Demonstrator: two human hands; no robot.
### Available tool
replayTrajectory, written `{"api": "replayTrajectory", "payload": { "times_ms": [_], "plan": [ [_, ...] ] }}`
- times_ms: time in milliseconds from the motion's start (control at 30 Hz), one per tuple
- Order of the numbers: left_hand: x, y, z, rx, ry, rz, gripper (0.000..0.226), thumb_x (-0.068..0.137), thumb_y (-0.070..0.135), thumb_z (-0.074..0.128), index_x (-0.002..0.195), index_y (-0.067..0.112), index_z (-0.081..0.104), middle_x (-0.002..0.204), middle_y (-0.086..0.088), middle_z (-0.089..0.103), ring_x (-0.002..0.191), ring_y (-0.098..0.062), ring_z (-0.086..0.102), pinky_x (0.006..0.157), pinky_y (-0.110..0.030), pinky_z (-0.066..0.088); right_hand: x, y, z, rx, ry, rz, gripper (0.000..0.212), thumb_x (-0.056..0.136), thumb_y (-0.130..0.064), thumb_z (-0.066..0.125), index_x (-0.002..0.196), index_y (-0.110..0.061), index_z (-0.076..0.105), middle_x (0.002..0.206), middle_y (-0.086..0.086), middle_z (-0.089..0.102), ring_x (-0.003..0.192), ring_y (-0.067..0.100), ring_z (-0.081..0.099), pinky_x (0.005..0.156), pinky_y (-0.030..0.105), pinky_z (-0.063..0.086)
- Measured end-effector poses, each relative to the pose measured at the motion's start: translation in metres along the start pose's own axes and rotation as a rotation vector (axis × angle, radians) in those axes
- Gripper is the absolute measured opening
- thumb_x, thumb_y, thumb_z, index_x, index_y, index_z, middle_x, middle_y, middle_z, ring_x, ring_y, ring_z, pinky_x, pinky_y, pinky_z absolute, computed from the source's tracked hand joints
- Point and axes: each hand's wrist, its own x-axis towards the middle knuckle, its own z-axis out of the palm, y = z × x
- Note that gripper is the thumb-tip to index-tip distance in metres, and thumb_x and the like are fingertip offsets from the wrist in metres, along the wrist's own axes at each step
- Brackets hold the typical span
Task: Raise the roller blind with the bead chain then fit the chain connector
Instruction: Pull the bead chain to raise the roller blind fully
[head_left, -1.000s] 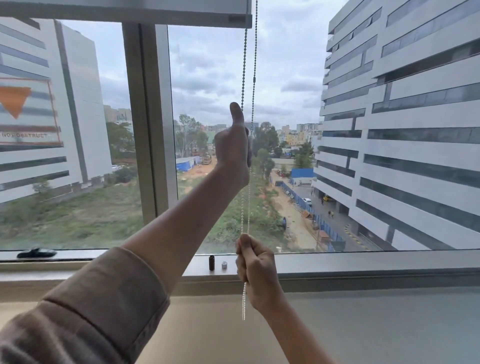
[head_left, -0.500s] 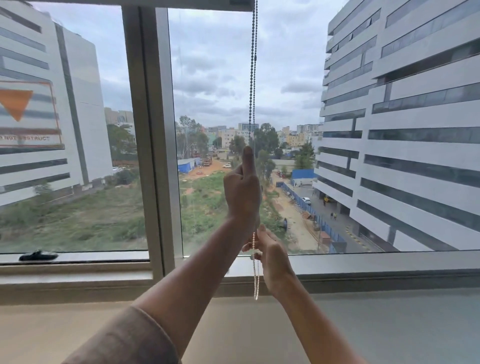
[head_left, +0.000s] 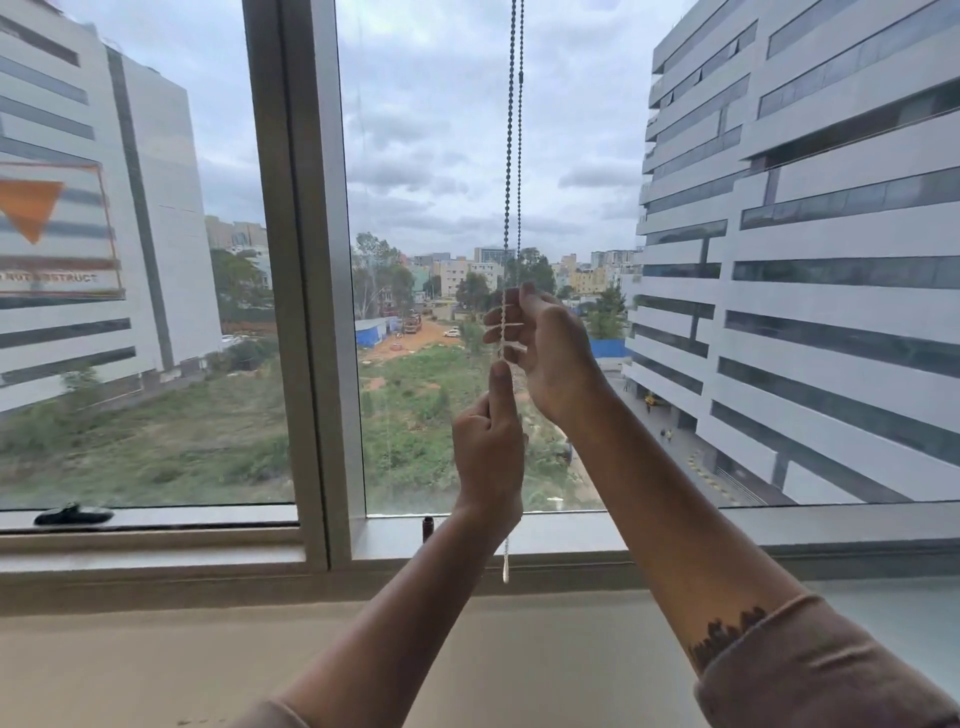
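Observation:
The bead chain (head_left: 513, 156) hangs as two dark strands from above the frame, in front of the right window pane. My right hand (head_left: 550, 348) is closed around both strands at horizon height. Just below it, my left hand (head_left: 488, 457) pinches the chain with its thumb pointing up. The chain's pale loose end (head_left: 505, 564) dangles under my left wrist, in front of the sill. A small dark cylinder (head_left: 427, 527), possibly the connector, stands on the window sill beside my left wrist. The roller blind itself is out of view above the frame.
A wide grey mullion (head_left: 306, 260) splits the window just left of the chain. A black latch (head_left: 72, 514) lies on the left sill. An orange triangle sticker (head_left: 31, 208) is on the left pane. A beige ledge (head_left: 208, 665) runs beneath the window.
My left hand has come down along the chain. My right hand has risen from below it to grip above it. The blind's bottom bar has left the top of the view.

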Motion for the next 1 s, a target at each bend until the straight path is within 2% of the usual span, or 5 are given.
{"api": "replayTrajectory", "payload": {
  "times_ms": [233,467,767,900,1000],
  "plan": [
    [-0.016,-0.028,-0.01,0.024,-0.009,-0.03,0.075,0.107,0.058,0.057,0.066,0.0,0.034,0.062,-0.01,0.025,0.054,-0.018,0.019,0.053,-0.048,0.015,0.016,-0.037,0.019,0.065,-0.027,-0.029,0.038,0.114,-0.031,0.041,0.113,-0.007,0.071,0.081,0.005,0.074,0.065,0.019,0.066,0.059,0.032,0.047],
    [-0.039,-0.052,-0.026,0.09,-0.007,-0.087,0.064,0.1,0.068,0.059,0.066,0.026,0.023,0.06,-0.002,0.019,0.055,-0.017,0.017,0.055,-0.044,0.013,0.016,-0.043,0.026,0.153,0.031,-0.014,0.036,0.114,-0.029,0.044,0.114,-0.002,0.069,0.066,-0.001,0.054,0.045,0.009,0.04,0.043,0.026,0.029],
    [-0.066,-0.076,-0.039,0.084,-0.058,-0.17,0.088,0.07,0.099,0.062,0.066,0.02,0.021,0.055,0.001,0.02,0.049,-0.016,0.017,0.049,-0.031,0.014,-0.007,-0.008,0.019,0.094,0.144,-0.036,0.048,0.108,-0.045,0.058,0.066,-0.021,0.058,0.045,-0.008,0.039,0.036,0.01,0.024,0.039,0.023,0.02],
    [-0.074,-0.088,-0.052,0.123,-0.128,-0.178,0.09,0.086,0.088,0.055,0.061,0.004,0.037,0.055,-0.011,0.034,0.043,-0.015,0.03,0.045,-0.027,0.027,-0.017,0.009,0.013,0.128,0.128,-0.067,0.05,0.108,-0.043,0.059,0.061,-0.025,0.058,0.043,-0.009,0.038,0.034,0.009,0.024,0.037,0.02,0.02],
    [-0.082,-0.088,-0.062,0.071,-0.204,-0.254,0.061,0.097,0.069,0.049,0.065,0.019,0.043,0.061,-0.008,0.034,0.052,-0.017,0.032,0.048,-0.025,0.031,-0.026,0.017,0.01,0.127,0.105,-0.108,0.058,0.11,-0.04,0.057,0.054,-0.025,0.058,0.041,-0.01,0.037,0.032,0.008,0.022,0.037,0.018,0.019]
  ]
}}
